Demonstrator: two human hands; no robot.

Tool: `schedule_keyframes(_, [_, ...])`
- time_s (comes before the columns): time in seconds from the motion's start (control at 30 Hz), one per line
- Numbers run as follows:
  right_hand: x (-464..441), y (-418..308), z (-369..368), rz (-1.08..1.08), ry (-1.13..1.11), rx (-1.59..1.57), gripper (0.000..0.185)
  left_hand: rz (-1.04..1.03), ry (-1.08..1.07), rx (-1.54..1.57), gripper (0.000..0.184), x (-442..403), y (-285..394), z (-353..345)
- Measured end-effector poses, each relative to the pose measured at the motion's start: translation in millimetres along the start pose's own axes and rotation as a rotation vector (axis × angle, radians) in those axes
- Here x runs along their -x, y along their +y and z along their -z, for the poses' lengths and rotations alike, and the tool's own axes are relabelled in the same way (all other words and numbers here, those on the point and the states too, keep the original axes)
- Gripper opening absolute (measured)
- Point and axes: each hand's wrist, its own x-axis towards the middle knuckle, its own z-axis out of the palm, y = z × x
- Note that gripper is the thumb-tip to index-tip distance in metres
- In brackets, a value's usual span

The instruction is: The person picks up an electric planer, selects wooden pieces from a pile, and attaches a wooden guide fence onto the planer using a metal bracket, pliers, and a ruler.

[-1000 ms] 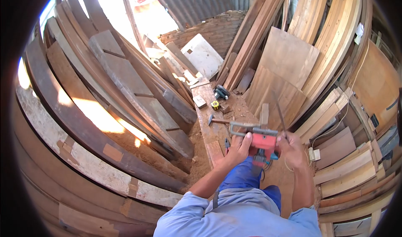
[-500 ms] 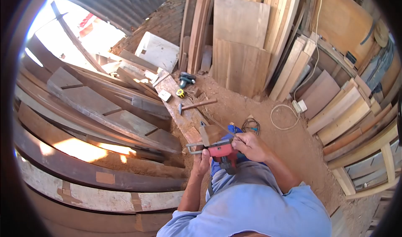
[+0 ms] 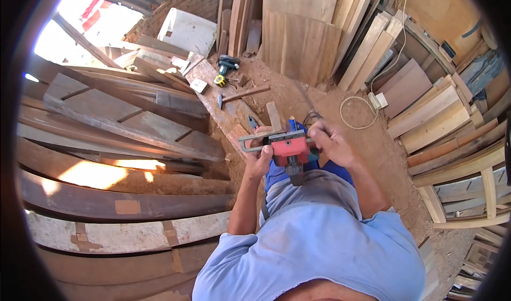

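Note:
In front of my waist is a red power tool [image 3: 291,148] with a black end, a flat dark plate and a metal loop sticking out to the left. My left hand [image 3: 259,161] is closed on its left side, the thumb up against the red body. My right hand [image 3: 332,142] is at the right end of the tool, fingers curled and slightly blurred. Whatever those fingers pinch is hidden. Just beyond the tool, a small piece of wood [image 3: 273,116] stands upright on the plank, near pliers [image 3: 252,122].
A plank [image 3: 234,121] bears a hammer [image 3: 242,94], a white box [image 3: 199,85], a yellow tape measure [image 3: 220,81] and a dark green power tool [image 3: 228,63]. Long boards [image 3: 128,194] are stacked at left. A white cable [image 3: 348,121] with a socket block [image 3: 380,100] lies at right.
The red tool has turned to show more of its body, its black end swinging down. My right hand has shifted up and right; the thin strip at its fingers no longer shows.

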Motion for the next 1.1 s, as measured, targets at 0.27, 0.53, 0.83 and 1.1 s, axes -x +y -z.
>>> schedule_keyframes(0.27, [11,-54,3,0.531,0.223,0.529,0.013,-0.002,0.090,-0.117,0.046,-8,6,-6])
schedule_keyframes(0.53, [-5,-68,-24,0.348,0.105,0.974,0.027,-0.031,0.199,-0.686,0.050,-17,-7,-15])
schedule_keyframes(0.83, [-19,-64,-25,0.343,0.067,1.030,0.019,0.222,0.120,-0.068,0.043,-28,5,-31])
schedule_keyframes(1.1, [-28,-54,-22,0.450,-0.023,1.036,0.019,0.085,0.115,-0.278,0.040,-36,-2,-23])
